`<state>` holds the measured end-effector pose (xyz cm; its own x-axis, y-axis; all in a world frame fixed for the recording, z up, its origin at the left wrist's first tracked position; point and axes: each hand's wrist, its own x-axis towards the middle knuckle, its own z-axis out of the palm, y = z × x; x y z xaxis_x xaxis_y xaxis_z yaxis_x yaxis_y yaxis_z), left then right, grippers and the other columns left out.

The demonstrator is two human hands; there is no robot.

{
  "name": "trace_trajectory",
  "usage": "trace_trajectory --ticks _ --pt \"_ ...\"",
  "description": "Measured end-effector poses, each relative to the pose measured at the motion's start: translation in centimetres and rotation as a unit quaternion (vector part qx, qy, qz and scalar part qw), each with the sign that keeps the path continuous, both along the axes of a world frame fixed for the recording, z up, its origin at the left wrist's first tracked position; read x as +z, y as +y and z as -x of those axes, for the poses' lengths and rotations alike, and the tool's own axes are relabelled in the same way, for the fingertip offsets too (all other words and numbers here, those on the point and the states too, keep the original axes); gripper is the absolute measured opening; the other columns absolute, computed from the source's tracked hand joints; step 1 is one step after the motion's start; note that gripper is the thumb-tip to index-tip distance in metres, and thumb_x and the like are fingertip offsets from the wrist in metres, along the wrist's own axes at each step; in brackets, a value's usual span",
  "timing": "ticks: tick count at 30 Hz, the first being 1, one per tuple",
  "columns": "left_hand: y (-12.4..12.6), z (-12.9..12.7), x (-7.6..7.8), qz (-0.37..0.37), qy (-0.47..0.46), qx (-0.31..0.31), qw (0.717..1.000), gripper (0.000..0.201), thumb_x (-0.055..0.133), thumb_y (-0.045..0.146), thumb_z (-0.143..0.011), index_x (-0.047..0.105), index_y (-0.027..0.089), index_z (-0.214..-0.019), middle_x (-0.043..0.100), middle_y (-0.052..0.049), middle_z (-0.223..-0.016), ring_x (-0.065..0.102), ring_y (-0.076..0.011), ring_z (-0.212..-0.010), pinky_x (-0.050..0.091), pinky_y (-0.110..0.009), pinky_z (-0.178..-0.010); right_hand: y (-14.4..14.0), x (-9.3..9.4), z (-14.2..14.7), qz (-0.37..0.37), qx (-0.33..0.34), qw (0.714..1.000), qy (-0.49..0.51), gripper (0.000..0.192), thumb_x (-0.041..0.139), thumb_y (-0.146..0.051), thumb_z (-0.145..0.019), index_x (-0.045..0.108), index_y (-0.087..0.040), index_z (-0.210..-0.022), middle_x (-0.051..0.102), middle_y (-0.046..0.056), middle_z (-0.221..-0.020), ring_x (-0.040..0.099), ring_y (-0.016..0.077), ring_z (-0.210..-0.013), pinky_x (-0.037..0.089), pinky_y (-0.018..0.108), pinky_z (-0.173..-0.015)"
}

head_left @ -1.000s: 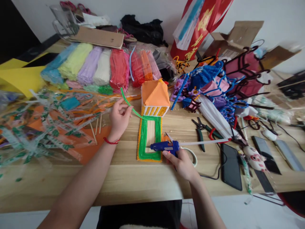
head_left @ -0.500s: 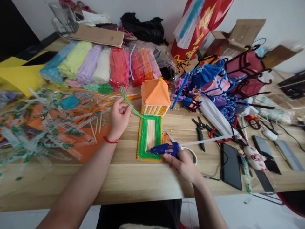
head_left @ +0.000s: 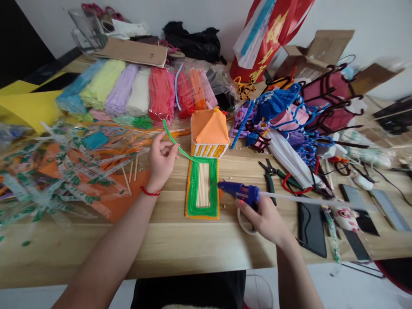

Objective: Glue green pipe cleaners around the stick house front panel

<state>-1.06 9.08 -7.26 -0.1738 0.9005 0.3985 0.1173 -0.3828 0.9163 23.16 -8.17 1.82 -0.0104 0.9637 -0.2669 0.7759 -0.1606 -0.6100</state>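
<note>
My left hand [head_left: 161, 159] pinches a green pipe cleaner [head_left: 175, 141] whose far end runs onto the green border of a flat mat [head_left: 202, 189]. That mat has wooden sticks in its middle and an orange outer edge. A small house with an orange roof [head_left: 209, 128] stands at the mat's far end. My right hand [head_left: 264, 219] grips a blue glue gun [head_left: 240, 192], with its nozzle just off the mat's right edge and a clear glue stick jutting to the right.
Bags of coloured pipe cleaners [head_left: 135, 90] lie at the back. Clear wrappers [head_left: 58, 171] and orange paper cover the left. Pliers [head_left: 268, 171], a black phone [head_left: 310, 223], a tape roll [head_left: 244, 221] and a heap of pipe-cleaner crafts [head_left: 289, 111] fill the right.
My right hand has pulled the glue gun off the mat and to the right, uncovering the tape roll. My left hand still holds the green pipe cleaner in place.
</note>
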Motion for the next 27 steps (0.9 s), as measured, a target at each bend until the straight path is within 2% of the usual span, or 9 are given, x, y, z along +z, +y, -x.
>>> trace_trajectory --ticks 5,8,11,13,16,19,22,24,27 --pt "-0.4 0.0 0.0 -0.036 0.038 0.005 0.999 0.053 0.064 0.027 -0.081 0.042 0.023 -0.129 0.062 0.000 -0.083 0.059 -0.0089 -0.057 0.053 -0.020 -0.050 1.1 -2.7 -2.9 -0.106 -0.050 0.988 -0.104 0.030 0.041 -0.034 -0.087 0.050 -0.019 -0.112 0.057 0.010 -0.101 0.060 0.0239 -0.086 0.049 0.036 -0.076" --pt "-0.9 0.0 0.0 -0.042 0.048 0.007 0.998 0.046 0.065 0.029 -0.080 0.049 0.020 -0.121 0.064 -0.001 -0.084 0.062 -0.0095 -0.062 0.054 -0.021 -0.056 2.5 -4.8 -4.2 -0.136 -0.015 0.982 -0.133 0.034 0.045 -0.028 -0.085 0.047 -0.018 -0.117 0.050 0.014 -0.113 0.058 0.0258 -0.097 0.048 0.040 -0.083" --pt "-1.5 0.2 0.0 -0.042 0.059 -0.009 0.997 0.034 0.063 0.031 -0.082 0.057 0.018 -0.113 0.066 -0.002 -0.082 0.064 -0.0103 -0.065 0.055 -0.023 -0.063 3.9 -6.5 -5.3 -0.130 0.003 0.979 -0.155 0.034 0.048 -0.026 -0.084 0.050 -0.017 -0.117 0.049 0.014 -0.114 0.057 0.0259 -0.102 0.048 0.040 -0.088" --pt "-1.9 0.3 0.1 -0.039 0.072 -0.023 0.996 0.029 0.062 0.031 -0.083 0.061 0.018 -0.108 0.067 -0.003 -0.082 0.065 -0.0112 -0.067 0.056 -0.024 -0.065 4.5 -6.9 -5.9 -0.124 0.008 0.975 -0.184 0.036 0.051 -0.026 -0.083 0.052 -0.017 -0.118 0.051 0.014 -0.114 0.054 0.0274 -0.106 0.046 0.042 -0.090" --pt "-2.5 0.3 0.5 -0.031 0.073 -0.029 0.996 0.025 0.062 0.032 -0.083 0.063 0.017 -0.104 0.069 -0.005 -0.084 0.067 -0.0127 -0.068 0.057 -0.024 -0.065 5.1 -6.0 -6.1 -0.129 0.005 0.962 -0.240 0.038 0.055 -0.024 -0.080 0.056 -0.018 -0.118 0.053 0.014 -0.117 0.048 0.0321 -0.113 0.042 0.048 -0.093" --pt "-2.8 0.2 0.9 -0.021 0.063 -0.023 0.998 0.025 0.062 0.032 -0.082 0.063 0.017 -0.102 0.070 -0.005 -0.085 0.068 -0.0130 -0.068 0.057 -0.024 -0.065 5.7 -3.9 -4.7 -0.176 0.006 0.957 -0.231 0.037 0.055 -0.021 -0.080 0.060 -0.020 -0.116 0.055 0.014 -0.119 0.048 0.0318 -0.113 0.040 0.048 -0.095" --pt "-2.9 0.1 1.1 -0.013 0.060 -0.020 0.998 0.023 0.062 0.032 -0.082 0.062 0.017 -0.100 0.070 -0.005 -0.086 0.068 -0.0130 -0.069 0.058 -0.024 -0.067 7.1 -2.6 -1.3 -0.210 0.014 0.969 -0.128 0.025 0.048 -0.021 -0.085 0.066 -0.020 -0.102 0.062 0.010 -0.104 0.059 0.0224 -0.094 0.046 0.036 -0.086" --pt "-2.9 0.1 1.0 -0.013 0.062 -0.023 0.998 0.022 0.062 0.032 -0.083 0.063 0.017 -0.099 0.070 -0.004 -0.086 0.068 -0.0132 -0.070 0.058 -0.025 -0.068 8.4 -2.8 1.4 -0.188 0.023 0.978 -0.086 0.022 0.048 -0.024 -0.087 0.069 -0.019 -0.093 0.066 0.007 -0.093 0.062 0.0183 -0.081 0.047 0.029 -0.078" --pt "-2.9 0.2 0.9 -0.021 0.073 -0.025 0.997 0.020 0.061 0.031 -0.083 0.063 0.018 -0.098 0.070 -0.004 -0.087 0.068 -0.0137 -0.071 0.058 -0.026 -0.068 10.5 -4.1 4.4 -0.159 0.016 0.983 -0.091 0.019 0.053 -0.025 -0.086 0.071 -0.019 -0.088 0.070 0.007 -0.089 0.064 0.0188 -0.083 0.046 0.027 -0.078"
